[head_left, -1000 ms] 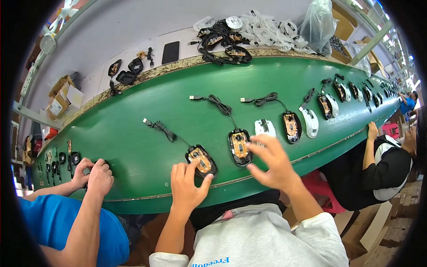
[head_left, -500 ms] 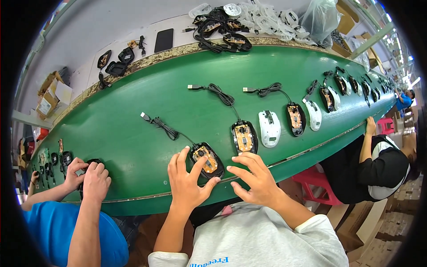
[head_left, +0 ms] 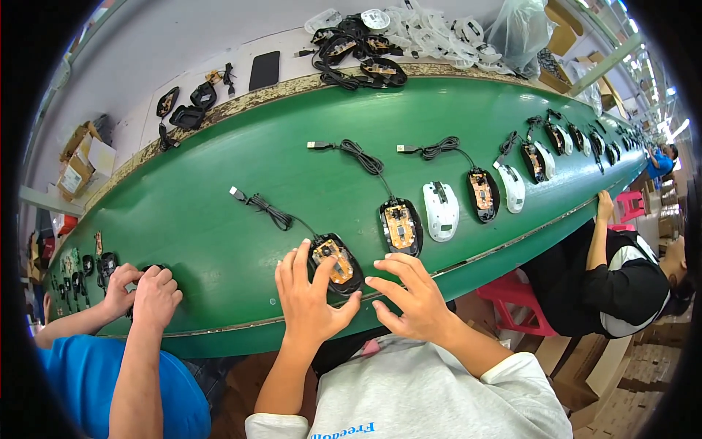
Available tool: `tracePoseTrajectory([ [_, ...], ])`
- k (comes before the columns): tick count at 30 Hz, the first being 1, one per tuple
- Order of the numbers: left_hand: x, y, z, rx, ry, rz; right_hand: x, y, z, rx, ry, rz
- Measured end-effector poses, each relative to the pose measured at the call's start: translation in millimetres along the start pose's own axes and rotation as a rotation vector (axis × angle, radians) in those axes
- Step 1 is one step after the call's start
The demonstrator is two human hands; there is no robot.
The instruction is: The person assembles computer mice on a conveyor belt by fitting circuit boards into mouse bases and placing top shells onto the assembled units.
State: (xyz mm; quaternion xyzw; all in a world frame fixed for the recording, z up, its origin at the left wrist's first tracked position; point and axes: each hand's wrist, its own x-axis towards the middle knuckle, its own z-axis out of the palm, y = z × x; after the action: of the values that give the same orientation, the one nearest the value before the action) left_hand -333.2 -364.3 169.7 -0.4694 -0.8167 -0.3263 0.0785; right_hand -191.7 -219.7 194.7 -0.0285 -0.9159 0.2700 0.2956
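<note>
An opened black computer mouse lies on the green belt in front of me, its orange circuit board facing up and its cable stretching up-left. Over its left side is my left hand, fingers spread; the index fingertip is at the board and the thumb by the near end. My right hand hovers just right of this mouse, fingers apart, holding nothing. Whether its fingertips touch the shell I cannot tell. Beyond that hand lies a second opened mouse, beside a white mouse cover.
More opened mice and white covers run along the green belt to the right. A co-worker's hands work at the left; another person sits at the right. Mouse parts and a black phone lie on the back ledge.
My right hand has shifted slightly left, closer to the nearest mouse. My left hand stays nearly in place over it. The whole view has moved a little.
</note>
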Motion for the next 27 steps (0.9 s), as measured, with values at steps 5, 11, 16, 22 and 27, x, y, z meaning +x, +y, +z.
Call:
tracePoseTrajectory([
  [5,2,-5,-6,0.031,-0.037,-0.035,9,-7,6,-0.058,-0.008,0.02],
  [11,-1,-8,0,-0.016,-0.038,-0.06,30,-21,33,-0.165,-0.007,0.088],
  [16,-5,-14,6,0.015,-0.029,-0.052,39,-22,53,-0.246,-0.013,0.158],
  [22,-3,-17,7,0.03,-0.026,-0.033,46,-29,67,-0.4,-0.039,0.205],
  [27,-4,-23,7,-0.025,-0.01,-0.069,49,-28,60,-0.377,-0.012,0.149],
])
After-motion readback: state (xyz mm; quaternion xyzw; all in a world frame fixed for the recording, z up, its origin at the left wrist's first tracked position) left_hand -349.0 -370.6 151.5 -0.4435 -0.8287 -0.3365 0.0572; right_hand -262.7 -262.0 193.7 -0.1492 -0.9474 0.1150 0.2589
